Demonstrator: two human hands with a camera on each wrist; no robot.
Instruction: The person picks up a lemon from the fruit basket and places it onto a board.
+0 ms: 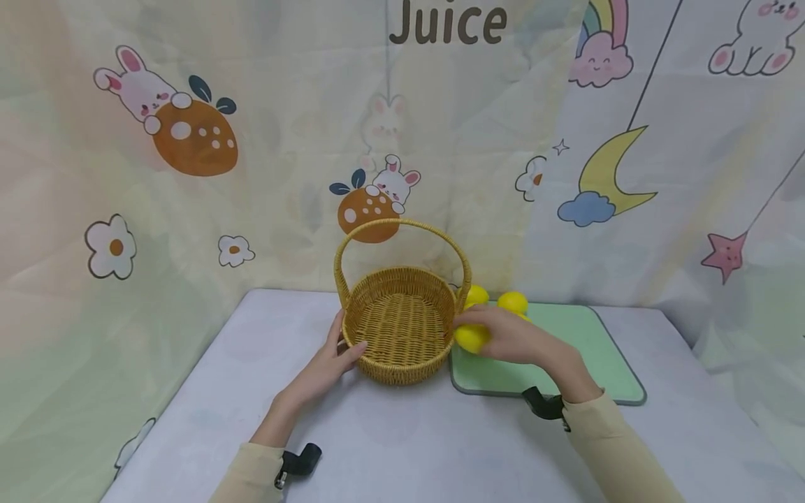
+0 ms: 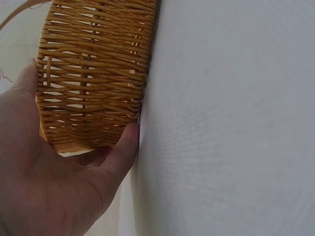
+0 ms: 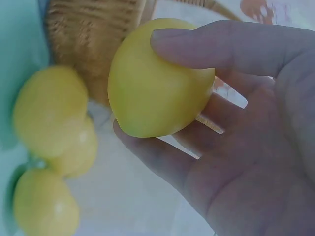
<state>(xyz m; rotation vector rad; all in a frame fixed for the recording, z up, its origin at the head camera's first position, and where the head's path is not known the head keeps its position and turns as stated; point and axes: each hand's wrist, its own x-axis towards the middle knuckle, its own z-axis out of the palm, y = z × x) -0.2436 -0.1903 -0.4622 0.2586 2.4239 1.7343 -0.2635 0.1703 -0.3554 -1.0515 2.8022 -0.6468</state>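
A round wicker basket (image 1: 402, 370) with a tall arched handle stands upright on the table, its visible inside bare. My left hand (image 1: 330, 360) grips its left side, thumb near the front rim and fingers along the outer wall. In the left wrist view, the left hand (image 2: 64, 182) lies against the woven side (image 2: 93, 73), one fingertip close to the tabletop. My right hand (image 1: 512, 335) pinches a yellow lemon (image 1: 472, 339) just right of the basket rim. The right wrist view shows this lemon (image 3: 157, 83) between thumb and fingers.
On the green cutting board (image 1: 566, 363) right of the basket, more lemons (image 1: 512, 302) lie behind my right hand. Three loose lemons (image 3: 49, 110) show in the right wrist view. A printed cloth backdrop (image 1: 283, 140) hangs behind the white table (image 1: 402, 447).
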